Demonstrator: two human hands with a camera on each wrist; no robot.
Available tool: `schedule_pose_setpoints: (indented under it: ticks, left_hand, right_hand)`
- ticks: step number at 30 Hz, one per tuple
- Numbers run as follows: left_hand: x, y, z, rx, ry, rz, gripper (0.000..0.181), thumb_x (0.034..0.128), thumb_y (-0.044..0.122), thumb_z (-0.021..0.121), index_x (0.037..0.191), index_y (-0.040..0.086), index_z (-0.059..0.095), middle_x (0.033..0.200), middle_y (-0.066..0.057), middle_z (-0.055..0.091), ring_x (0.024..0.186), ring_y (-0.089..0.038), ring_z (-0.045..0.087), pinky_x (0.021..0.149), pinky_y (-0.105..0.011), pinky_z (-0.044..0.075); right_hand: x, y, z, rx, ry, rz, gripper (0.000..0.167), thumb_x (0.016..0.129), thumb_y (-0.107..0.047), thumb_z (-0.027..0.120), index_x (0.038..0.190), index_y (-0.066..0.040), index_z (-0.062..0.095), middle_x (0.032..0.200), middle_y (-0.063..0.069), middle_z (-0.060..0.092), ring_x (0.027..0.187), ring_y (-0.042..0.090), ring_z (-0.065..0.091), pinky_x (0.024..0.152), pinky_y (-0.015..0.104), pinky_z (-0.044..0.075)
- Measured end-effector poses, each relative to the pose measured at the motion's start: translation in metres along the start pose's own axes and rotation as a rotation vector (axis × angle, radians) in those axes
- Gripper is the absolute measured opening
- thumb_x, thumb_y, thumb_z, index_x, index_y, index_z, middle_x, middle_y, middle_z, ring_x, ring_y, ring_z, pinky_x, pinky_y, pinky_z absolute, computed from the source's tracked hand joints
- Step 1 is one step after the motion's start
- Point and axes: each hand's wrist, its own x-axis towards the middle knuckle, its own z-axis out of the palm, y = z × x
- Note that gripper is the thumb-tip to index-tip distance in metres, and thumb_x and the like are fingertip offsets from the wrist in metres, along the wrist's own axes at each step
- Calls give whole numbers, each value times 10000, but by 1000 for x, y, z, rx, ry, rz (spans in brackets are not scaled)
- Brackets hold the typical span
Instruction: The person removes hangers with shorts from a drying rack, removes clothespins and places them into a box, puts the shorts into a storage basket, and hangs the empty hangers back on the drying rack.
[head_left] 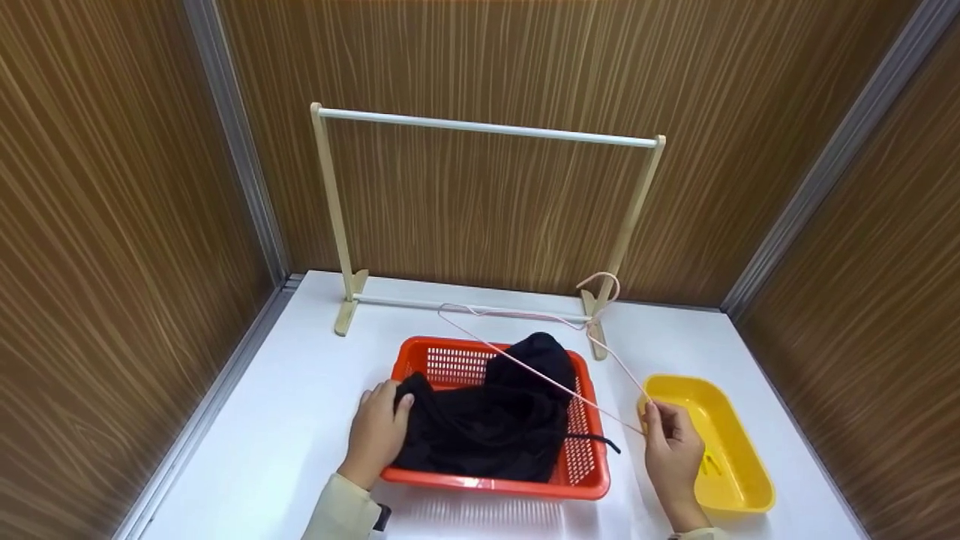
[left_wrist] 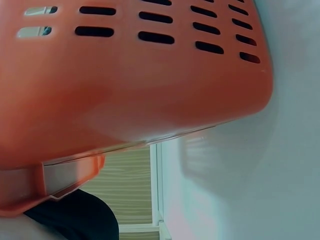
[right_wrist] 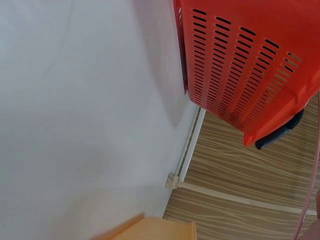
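Note:
A black garment (head_left: 487,427) with a dark drawstring (head_left: 604,440) lies bunched in a red plastic basket (head_left: 495,486). At the basket's left side my left hand (head_left: 377,431) grips the garment's edge, thumb on top of the cloth. My right hand (head_left: 673,450) pinches one corner of a thin pink wire hanger (head_left: 525,366) between thumb and fingers. The hanger slants up and left over the basket, its hook towards the back. In the right wrist view the hanger's wire (right_wrist: 311,180) shows at the right edge. The left wrist view shows mostly the basket wall (left_wrist: 125,90).
Behind the basket stands a wooden rack with a white top rail (head_left: 487,128). Beside my right hand, a yellow tray (head_left: 739,442) holds a yellow clip (head_left: 709,463). Wood-patterned panels (head_left: 480,60) close in the white table (head_left: 292,420) at the back and both sides.

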Motion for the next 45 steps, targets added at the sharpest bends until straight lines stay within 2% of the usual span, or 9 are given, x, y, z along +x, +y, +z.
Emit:
schedule_pose_setpoints:
  ticks: [6, 9, 14, 18, 23, 31, 35, 39, 45]
  left_hand:
    - [2, 2, 4, -8, -10, -10, 141, 1035, 223, 634, 1070, 87, 627, 973, -51, 649, 854, -246, 535, 794, -431, 451]
    - [4, 1, 5, -6, -15, -14, 125, 1032, 209, 636, 1066, 89, 629, 975, -51, 650, 858, -243, 536, 794, -437, 450]
    - [10, 1, 4, -13, -30, -18, 134, 1040, 220, 628, 1067, 89, 628, 988, -52, 655, 867, -237, 538, 805, -438, 452]
    - [16, 1, 4, -28, -28, -3, 152, 1045, 233, 620, 1075, 85, 626, 1002, -59, 657, 879, -244, 540, 820, -444, 454]
    - [18, -1, 6, -36, -33, -8, 144, 1043, 230, 623, 1073, 89, 623, 997, -52, 650, 879, -233, 531, 821, -438, 448]
    - [15, -3, 8, -47, -33, -15, 147, 1042, 238, 624, 1069, 94, 622, 994, -43, 648, 877, -235, 537, 818, -435, 453]
    - [16, -3, 8, -42, -26, -9, 142, 1039, 238, 630, 1061, 97, 620, 983, -40, 645, 881, -238, 539, 818, -433, 454]
    - [17, -3, 7, -37, -25, 1, 146, 1040, 242, 629, 1066, 98, 619, 985, -41, 645, 886, -236, 540, 819, -430, 455]
    - [15, -3, 8, -45, -39, -20, 140, 1045, 251, 623, 1058, 112, 615, 969, -14, 634, 871, -211, 523, 803, -410, 445]
  right_hand:
    - [-3, -21, 1, 5, 1, -58, 37, 922, 129, 671, 956, 121, 658, 776, 192, 660, 666, 4, 527, 624, 88, 409]
    - [-5, -12, 2, 13, -3, -69, 62, 898, 150, 685, 944, 110, 674, 761, 178, 672, 656, 7, 542, 612, 91, 409]
    - [-2, 5, 2, 15, -36, -16, 42, 942, 87, 679, 978, 68, 689, 819, 139, 697, 671, 30, 545, 614, 98, 428]
    - [3, 7, 1, -1, -101, 23, 54, 986, -12, 673, 1027, 18, 688, 868, 79, 686, 675, 75, 508, 625, 118, 418]
    - [1, 7, 2, -19, -147, 35, 83, 979, -1, 673, 1058, 12, 695, 882, 62, 682, 666, 93, 491, 621, 134, 406]
    - [3, 1, 4, 8, -91, 87, 104, 994, -7, 657, 1095, 18, 661, 919, 97, 674, 671, 94, 453, 601, 136, 370]
    - [11, -8, 6, 4, -48, 89, 106, 986, 39, 640, 1092, 53, 642, 933, 145, 654, 691, 93, 445, 617, 131, 359]
    - [21, -15, 6, 17, -17, 94, 106, 999, 34, 617, 1096, 70, 644, 955, 137, 650, 723, 97, 464, 646, 132, 372]
    - [39, -14, 5, 22, -11, 58, 125, 1012, -38, 638, 1123, 14, 662, 990, 80, 671, 763, 84, 509, 716, 92, 422]
